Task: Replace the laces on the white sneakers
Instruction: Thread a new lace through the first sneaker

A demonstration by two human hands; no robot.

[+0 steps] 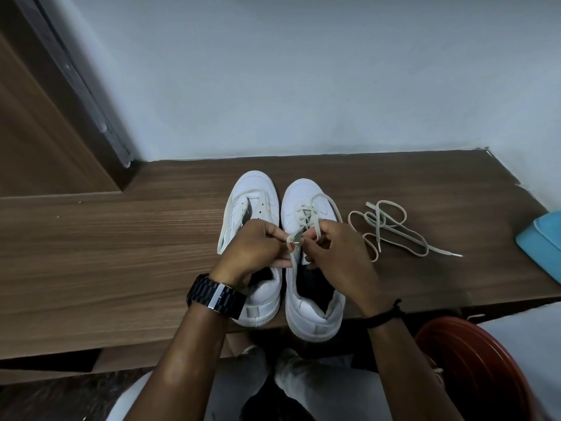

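Note:
Two white sneakers stand side by side on the wooden shelf (121, 253), toes toward the wall. The left sneaker (252, 196) shows bare eyelets with no lace in them. The right sneaker (303, 196) has a cream lace (306, 215) threaded through its front eyelets. My left hand (252, 253), with a black watch on its wrist, and my right hand (337, 253) both pinch this lace over the right sneaker's tongue. A second cream lace (391, 229) lies loose in a tangle on the shelf, right of the shoes.
A light blue object (540, 241) rests at the shelf's right edge. A red-brown round tub (473, 369) stands below at the lower right. A white wall runs behind the shelf, with a brown door panel (39, 132) at the far left. My knees are under the shelf's front edge.

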